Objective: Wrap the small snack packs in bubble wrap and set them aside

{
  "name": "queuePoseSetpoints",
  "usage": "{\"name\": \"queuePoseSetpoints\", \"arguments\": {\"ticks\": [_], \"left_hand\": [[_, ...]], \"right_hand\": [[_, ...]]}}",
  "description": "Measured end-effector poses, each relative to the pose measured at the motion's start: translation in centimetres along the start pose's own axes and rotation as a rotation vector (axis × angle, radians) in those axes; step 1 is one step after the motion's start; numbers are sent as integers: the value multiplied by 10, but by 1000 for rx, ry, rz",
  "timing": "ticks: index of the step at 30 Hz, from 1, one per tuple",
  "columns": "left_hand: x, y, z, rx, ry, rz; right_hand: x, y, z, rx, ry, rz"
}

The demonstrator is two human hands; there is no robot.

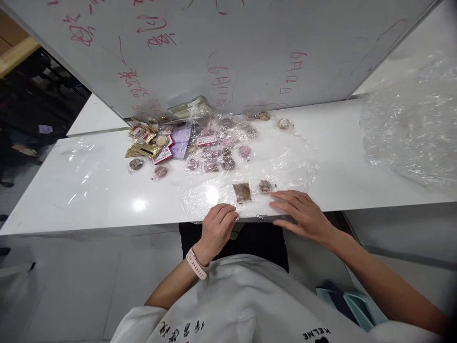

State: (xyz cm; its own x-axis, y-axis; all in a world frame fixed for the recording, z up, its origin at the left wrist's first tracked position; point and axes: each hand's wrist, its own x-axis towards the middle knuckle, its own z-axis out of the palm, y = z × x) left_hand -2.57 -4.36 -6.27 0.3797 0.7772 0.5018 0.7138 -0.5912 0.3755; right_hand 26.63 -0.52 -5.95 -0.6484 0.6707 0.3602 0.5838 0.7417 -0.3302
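Observation:
A large clear plastic bag [294, 166] is spread flat along the front part of the table. On the plastic lie a square brown snack packet [242, 192] and a round wrapped snack [265, 186]; I cannot tell whether they are inside it. My left hand [219, 226], a pink band at its wrist, pinches the bag's near edge at the table front. Fingers stretched and apart, my right hand [303, 215] reaches from the right, its fingertips just beside the round snack. Behind them is a pile of wrapped snacks [227, 162].
Gold packets [143, 149], purple packets [181, 140] and small red-and-white boxes [207, 140] are heaped at the back left of the white table [89, 190]. A whiteboard [250, 57] stands behind. Crumpled clear plastic [410, 124] covers the right end.

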Motion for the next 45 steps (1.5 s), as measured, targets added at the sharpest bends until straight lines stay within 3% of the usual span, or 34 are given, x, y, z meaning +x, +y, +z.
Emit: {"name": "queuePoseSetpoints", "arguments": {"ticks": [3, 7, 10, 13, 16, 19, 22, 25, 28, 35, 40, 45], "left_hand": [[16, -6, -8, 44, -79, -40], [46, -18, -15, 171, -282, -193], [67, -25, -15, 245, -422, -331], [79, -29, -12, 282, -508, -392], [79, -32, -11, 309, -471, -363], [69, -29, -12, 393, -244, -229], [54, -20, -12, 347, -72, -63], [42, -10, -7, 171, -158, 101], [41, -11, 0, 98, -305, 125], [62, -39, 8, 120, -315, -12], [75, -41, -1, 181, -306, -135], [85, -40, -14, 86, -413, -380]], "right_hand": [[2, 5, -4, 171, 72, 131], [29, 18, -19, 422, -4, 418], [50, 30, -22, 471, -42, 596], [64, 39, -15, 388, -85, 680], [68, 40, -9, 123, -6, 613], [60, 34, -8, -172, 144, 418], [44, 23, -7, -267, 160, 268], [32, 14, -2, -198, 85, 98], [32, 15, 5, -128, 8, 6], [51, 44, 9, -64, -78, 86], [59, 47, 0, -14, -76, 166], [68, 47, -12, 127, -238, 379]]}}
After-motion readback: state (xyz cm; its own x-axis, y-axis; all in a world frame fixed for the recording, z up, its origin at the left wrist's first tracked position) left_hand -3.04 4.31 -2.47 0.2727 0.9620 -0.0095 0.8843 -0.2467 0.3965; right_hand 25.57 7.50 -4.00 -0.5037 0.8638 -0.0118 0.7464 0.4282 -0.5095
